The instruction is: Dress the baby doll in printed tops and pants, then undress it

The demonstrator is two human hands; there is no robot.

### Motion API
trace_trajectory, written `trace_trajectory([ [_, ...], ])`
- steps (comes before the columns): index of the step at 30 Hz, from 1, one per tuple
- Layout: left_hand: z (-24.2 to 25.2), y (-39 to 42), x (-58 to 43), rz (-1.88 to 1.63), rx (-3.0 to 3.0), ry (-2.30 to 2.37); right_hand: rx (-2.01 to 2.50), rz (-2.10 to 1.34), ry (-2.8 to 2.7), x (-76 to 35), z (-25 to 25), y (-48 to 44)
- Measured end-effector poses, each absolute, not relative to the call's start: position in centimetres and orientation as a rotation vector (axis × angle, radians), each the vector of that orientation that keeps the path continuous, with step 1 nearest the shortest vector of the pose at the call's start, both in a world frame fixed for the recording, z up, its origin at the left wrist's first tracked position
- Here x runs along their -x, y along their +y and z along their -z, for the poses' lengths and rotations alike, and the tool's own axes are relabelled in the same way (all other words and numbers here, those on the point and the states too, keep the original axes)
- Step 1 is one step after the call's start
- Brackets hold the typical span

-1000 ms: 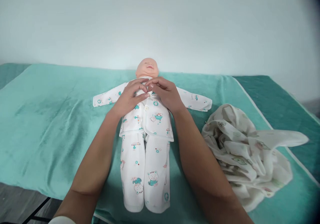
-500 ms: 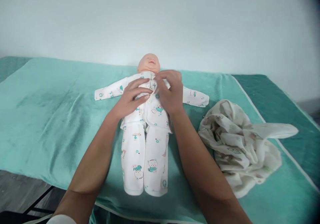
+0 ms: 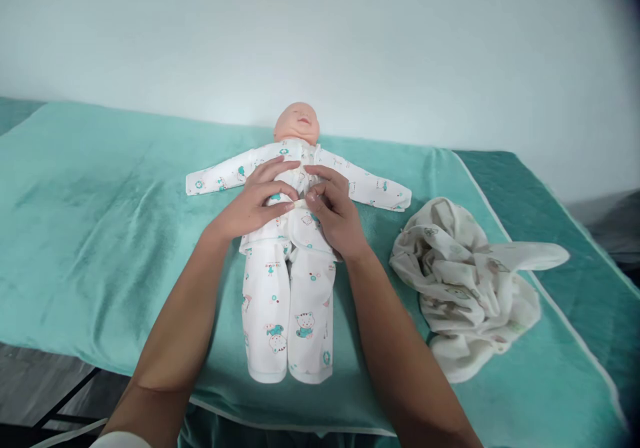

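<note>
White cloth jacket (image 3: 303,227) with teal animal prints is covering the torso of a bald, pink plastic doll (image 3: 296,121) lying face up, sleeves spreading sideways. My right hand (image 3: 341,220) is curling at the jacket's front edge, thumb and forefinger pinching it. My left hand (image 3: 253,203) is spreading over the other side, fingers bent; gripping or not, I cannot tell. Matching white printed trousers (image 3: 265,301) are extending toward me. A pale teal plush blanket (image 3: 115,248) is lying underneath; a crumpled off-white patterned cloth (image 3: 465,291) is resting to my right.
</note>
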State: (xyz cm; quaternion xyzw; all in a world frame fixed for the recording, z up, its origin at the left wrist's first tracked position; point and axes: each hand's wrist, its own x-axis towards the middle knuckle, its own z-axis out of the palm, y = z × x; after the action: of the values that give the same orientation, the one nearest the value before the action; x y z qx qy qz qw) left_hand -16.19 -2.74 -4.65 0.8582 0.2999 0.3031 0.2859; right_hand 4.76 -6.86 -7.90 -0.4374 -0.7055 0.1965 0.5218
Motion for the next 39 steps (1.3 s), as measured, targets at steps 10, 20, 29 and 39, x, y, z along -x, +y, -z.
trace_trajectory([
  [10, 4.9, -2.6, 15.7, -0.886, -2.297, 0.831, 0.972, -0.421, -1.703, -4.3, 7.4, -7.0],
  [20, 4.8, -2.8, 15.3, -0.918, -2.256, 0.878, 0.995, -0.427, -1.759, -4.6, 7.4, -6.8],
  [29, 5.2, -3.0, 14.8, -1.057, -2.105, 0.997, 0.996, -0.739, -1.218, -5.2, 7.9, -6.6],
  [39, 6.7, 0.1, 19.7, -1.386, -1.606, 1.794, 1.135, -0.555, -0.381, -12.9, 11.0, -3.6],
])
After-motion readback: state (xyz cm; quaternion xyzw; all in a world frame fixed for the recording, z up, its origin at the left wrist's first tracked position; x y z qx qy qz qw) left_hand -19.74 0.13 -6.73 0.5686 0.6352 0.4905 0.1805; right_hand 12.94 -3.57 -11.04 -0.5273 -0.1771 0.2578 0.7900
